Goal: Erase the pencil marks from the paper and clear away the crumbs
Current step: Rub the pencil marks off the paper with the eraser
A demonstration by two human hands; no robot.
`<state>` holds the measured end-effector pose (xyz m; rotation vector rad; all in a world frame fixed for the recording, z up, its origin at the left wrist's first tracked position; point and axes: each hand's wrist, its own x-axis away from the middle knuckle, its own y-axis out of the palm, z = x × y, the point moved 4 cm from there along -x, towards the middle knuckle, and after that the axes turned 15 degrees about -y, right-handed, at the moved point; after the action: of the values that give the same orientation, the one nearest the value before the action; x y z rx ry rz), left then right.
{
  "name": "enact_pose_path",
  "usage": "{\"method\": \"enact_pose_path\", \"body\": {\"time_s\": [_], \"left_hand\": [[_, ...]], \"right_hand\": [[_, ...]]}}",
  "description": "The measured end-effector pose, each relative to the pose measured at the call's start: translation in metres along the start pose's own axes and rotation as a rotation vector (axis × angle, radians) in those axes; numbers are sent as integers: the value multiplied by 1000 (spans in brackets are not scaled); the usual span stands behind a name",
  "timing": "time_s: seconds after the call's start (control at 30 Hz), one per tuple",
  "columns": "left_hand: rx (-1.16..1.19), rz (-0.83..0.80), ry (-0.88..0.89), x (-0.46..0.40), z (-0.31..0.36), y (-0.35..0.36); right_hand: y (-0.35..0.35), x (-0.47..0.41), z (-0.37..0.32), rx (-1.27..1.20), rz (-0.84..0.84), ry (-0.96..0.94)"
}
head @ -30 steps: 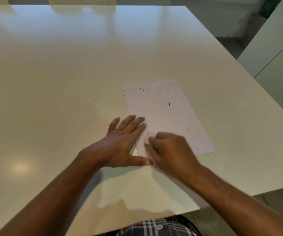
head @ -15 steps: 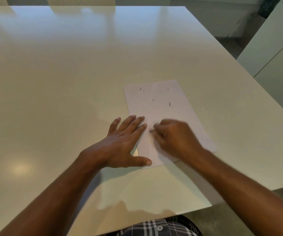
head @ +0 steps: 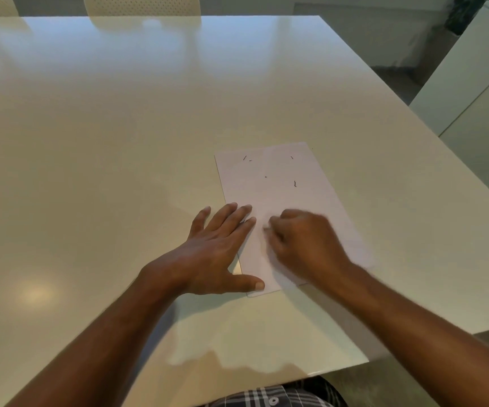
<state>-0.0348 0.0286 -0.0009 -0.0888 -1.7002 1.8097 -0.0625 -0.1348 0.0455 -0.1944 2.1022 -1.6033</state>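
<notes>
- The right hand (head: 305,242) is seen curled into a loose fist over the near half of the paper (head: 278,195), its fingertips pressed down at the sheet; an eraser is probably pinched there, but it is hidden by the fingers and blurred, so what is held cannot be told.
- The left hand (head: 213,254) is laid flat with fingers straight and spread, its fingertips on the paper's left edge and its thumb (head: 249,284) stretched along the near left corner, so the sheet is pinned rather than gripped.
- The two hands are set close together, side by side but not touching, with a narrow strip of bare paper between them.
- The paper is placed on the table (head: 119,142) directly ahead of the hands, with its long axis running away from the person and leaning slightly leftward at the far end.
- The dark crumbs (head: 295,183) are scattered on the far half of the sheet, well apart from both hands and beyond the fingertips.
- The right hand is judged nearer to the crumbs, since it is already over the sheet, so any forward sweep along the long axis is best made by it while the left hand is kept as the anchor.
- A chair back (head: 141,5) is seen beyond the table's far edge.
</notes>
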Motion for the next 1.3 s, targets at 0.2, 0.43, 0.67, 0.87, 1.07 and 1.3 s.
{"method": "enact_pose_path", "body": {"time_s": [0.2, 0.43, 0.67, 0.87, 1.07, 1.3], "left_hand": [[-3, 1, -1, 0, 0, 0], [-36, -1, -9, -1, -1, 1], [-31, 4, -11, -2, -1, 3], [-38, -1, -14, -1, -1, 1], [-43, -12, -15, 0, 0, 1], [-32, -8, -11, 0, -1, 0]], "right_hand": [[-1, 9, 15, 34, -7, 42], [3, 35, -29, -107, -101, -47], [-13, 31, 35, 86, 65, 160], [-5, 39, 7, -12, -12, 41], [-6, 42, -4, -20, 11, 43], [-16, 37, 49, 130, 82, 188]]}}
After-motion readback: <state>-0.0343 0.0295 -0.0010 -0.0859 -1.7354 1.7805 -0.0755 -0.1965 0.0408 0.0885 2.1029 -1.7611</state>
